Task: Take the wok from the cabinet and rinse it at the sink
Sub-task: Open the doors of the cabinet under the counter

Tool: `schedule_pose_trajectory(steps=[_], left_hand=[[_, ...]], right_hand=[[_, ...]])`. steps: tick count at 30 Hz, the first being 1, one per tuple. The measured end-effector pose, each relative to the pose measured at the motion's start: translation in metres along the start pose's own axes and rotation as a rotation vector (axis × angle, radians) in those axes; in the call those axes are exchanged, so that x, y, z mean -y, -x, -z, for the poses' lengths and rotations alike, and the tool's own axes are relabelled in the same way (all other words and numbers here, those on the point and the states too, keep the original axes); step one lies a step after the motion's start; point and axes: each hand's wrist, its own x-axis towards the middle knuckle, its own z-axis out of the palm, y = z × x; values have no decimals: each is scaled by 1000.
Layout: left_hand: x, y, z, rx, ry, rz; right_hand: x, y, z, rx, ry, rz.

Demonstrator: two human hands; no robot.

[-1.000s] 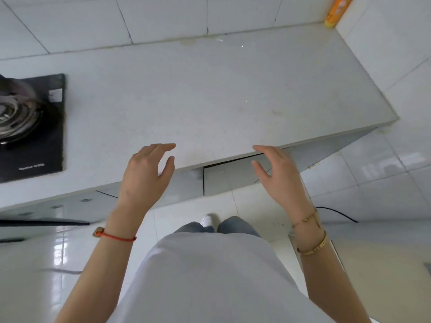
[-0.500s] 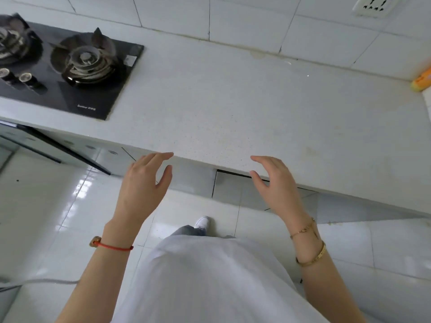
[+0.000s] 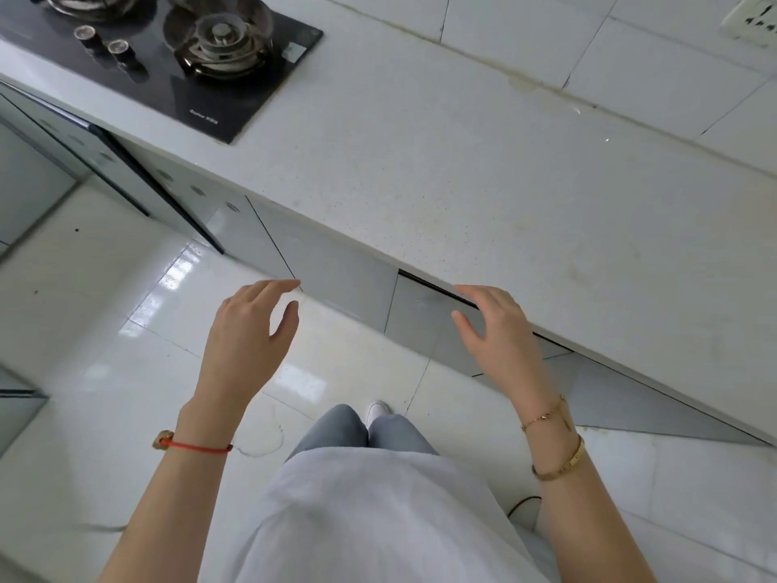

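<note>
Since no wok shows anywhere in the frame, the task looks to be at its very start — the pan is presumably behind one of the grey cabinet doors under the counter, though which one cannot be told. The cabinet door (image 3: 424, 326) at centre frame stands slightly ajar, with a dark gap along its top edge beneath the counter lip; the neighbouring door (image 3: 336, 279) to its left looks closed.

The right hand (image 3: 500, 334) hangs in front of that ajar door, its grip loose and empty, fingers spread and curled slightly; whether the fingertips touch the door or the counter edge cannot be told. The left hand (image 3: 244, 342) is held apart from it at centre left, over the glossy floor (image 3: 105, 330), equally open and holding nothing.

Further out, the white counter (image 3: 462, 170) runs bare across the middle of the frame, with a black gas hob (image 3: 181, 52) at the upper left and a wall socket (image 3: 757, 18) at the upper right corner. No sink is in view.

By my judgement everything remains to be done — swinging the door open, finding and lifting out the wok, carrying it to a sink somewhere outside this view, and rinsing it.
</note>
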Motion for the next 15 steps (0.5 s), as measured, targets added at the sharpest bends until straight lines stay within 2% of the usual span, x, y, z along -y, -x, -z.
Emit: schedule_pose_trajectory(steps=[7, 15], left_hand=[[23, 1, -46, -46, 8, 27], [92, -2, -145, -111, 47, 19]], right_hand=[[-27, 5, -54, 23, -11, 0], [-85, -5, -160, -27, 14, 55]])
